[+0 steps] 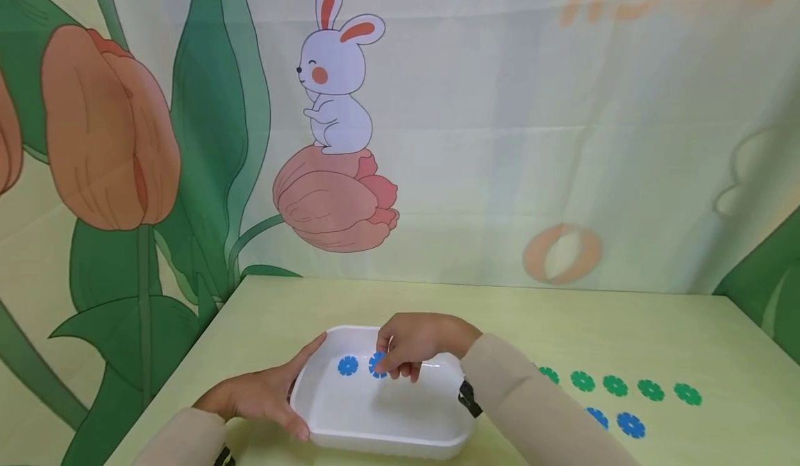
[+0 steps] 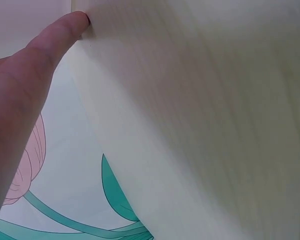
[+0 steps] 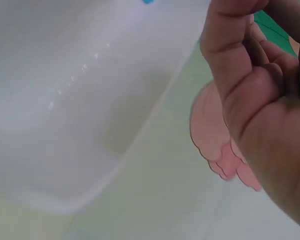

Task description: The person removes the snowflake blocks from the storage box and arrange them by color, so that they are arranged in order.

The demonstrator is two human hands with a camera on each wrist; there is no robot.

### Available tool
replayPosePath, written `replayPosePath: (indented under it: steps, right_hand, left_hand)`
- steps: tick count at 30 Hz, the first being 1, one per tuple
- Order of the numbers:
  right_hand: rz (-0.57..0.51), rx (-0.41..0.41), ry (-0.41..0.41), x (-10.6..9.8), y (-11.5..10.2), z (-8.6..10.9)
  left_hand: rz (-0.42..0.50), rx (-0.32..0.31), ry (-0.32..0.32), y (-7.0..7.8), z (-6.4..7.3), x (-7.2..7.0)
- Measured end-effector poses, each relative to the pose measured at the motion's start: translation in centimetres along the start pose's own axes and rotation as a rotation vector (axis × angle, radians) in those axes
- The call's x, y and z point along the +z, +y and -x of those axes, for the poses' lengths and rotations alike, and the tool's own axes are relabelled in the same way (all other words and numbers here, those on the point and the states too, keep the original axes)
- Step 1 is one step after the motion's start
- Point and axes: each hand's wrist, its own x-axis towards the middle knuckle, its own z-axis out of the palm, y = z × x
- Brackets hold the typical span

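Observation:
A white plastic tray [image 1: 375,414] rests on the table in the head view. At its left end my left hand [image 1: 265,393] holds it, thumb by the front corner and fingers toward the back one. Over the tray, my right hand [image 1: 421,341] pinches a blue notched snowflake disc [image 1: 378,364] between thumb and fingers. Another blue snowflake disc [image 1: 347,365] lies inside, left of the held one. The right wrist view shows my curled fingers [image 3: 230,65] beside the tray wall [image 3: 125,115]; the pinched disc is hidden there. An outstretched finger [image 2: 50,47] appears in the left wrist view.
To the right of the tray, several green snowflake discs [image 1: 615,385] form a row on the pale table [image 1: 687,341]. Nearer me lie blue discs [image 1: 631,425], partly covered by my right sleeve [image 1: 531,396]. A printed cloth [image 1: 469,139] hangs behind the table.

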Motion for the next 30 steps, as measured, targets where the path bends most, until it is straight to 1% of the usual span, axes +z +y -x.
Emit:
replayPosePath:
  steps: [6,9,15,20,25,30]
  right_hand:
    - [0.016,-0.084,0.018,-2.2,0.3,2.7]
    - [0.022,-0.111,0.033,-2.8,0.8,3.8]
    - [0.032,-0.109,0.063,-3.4,1.7,5.9]
    - [0.043,-0.111,0.086,-3.8,2.6,7.5]
    - [0.016,-0.099,0.115,-4.3,4.0,9.5]
    - [-0.034,-0.075,0.141,-4.6,5.7,11.4]
  left_hand:
    - [0.044,0.045,-0.027,-0.2,-0.1,0.0]
    - [0.05,0.049,-0.033,-0.3,-0.1,0.0]
    - [0.035,0.055,-0.029,-0.3,-0.1,0.0]
    - [0.016,0.042,-0.023,-0.2,0.0,-0.1]
    - [0.003,0.035,-0.014,-0.2,-0.1,-0.2]
    - [0.012,0.046,-0.019,-0.4,0.1,0.0]
